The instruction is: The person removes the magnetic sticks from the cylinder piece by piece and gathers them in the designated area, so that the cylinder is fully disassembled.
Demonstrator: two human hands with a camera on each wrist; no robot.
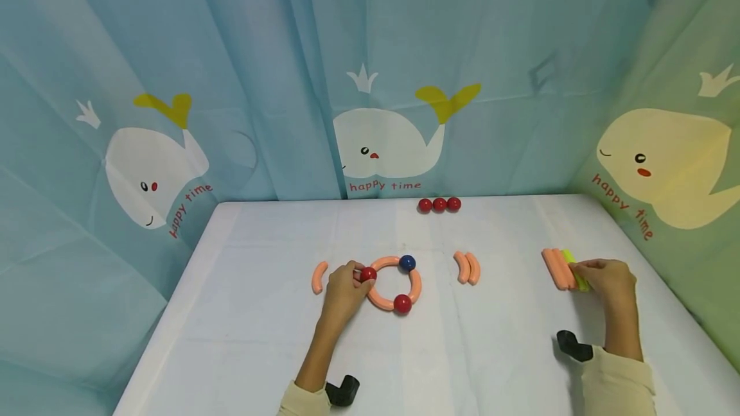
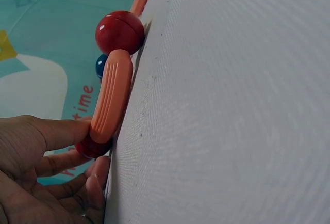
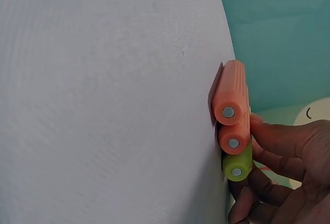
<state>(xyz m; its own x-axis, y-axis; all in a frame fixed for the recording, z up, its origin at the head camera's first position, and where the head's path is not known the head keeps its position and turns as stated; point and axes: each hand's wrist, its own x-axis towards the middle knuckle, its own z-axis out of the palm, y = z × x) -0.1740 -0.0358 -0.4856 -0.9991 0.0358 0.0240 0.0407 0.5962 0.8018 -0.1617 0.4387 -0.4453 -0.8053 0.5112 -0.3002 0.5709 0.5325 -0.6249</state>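
Observation:
A ring of curved orange magnetic rods and balls lies on the white table. Its blue ball is at the upper right and a red ball at the bottom. At the ring's left side my left hand pinches another red ball between thumb and fingers. In the left wrist view that ball is partly hidden behind a curved rod. Far to the right, my right hand pinches a green straight rod, which lies against two orange straight rods with metal discs in their ends.
Three red balls sit in a row near the table's back edge. A pair of curved orange rods lies right of the ring, and a single curved rod left of it. A printed curtain hangs behind the table.

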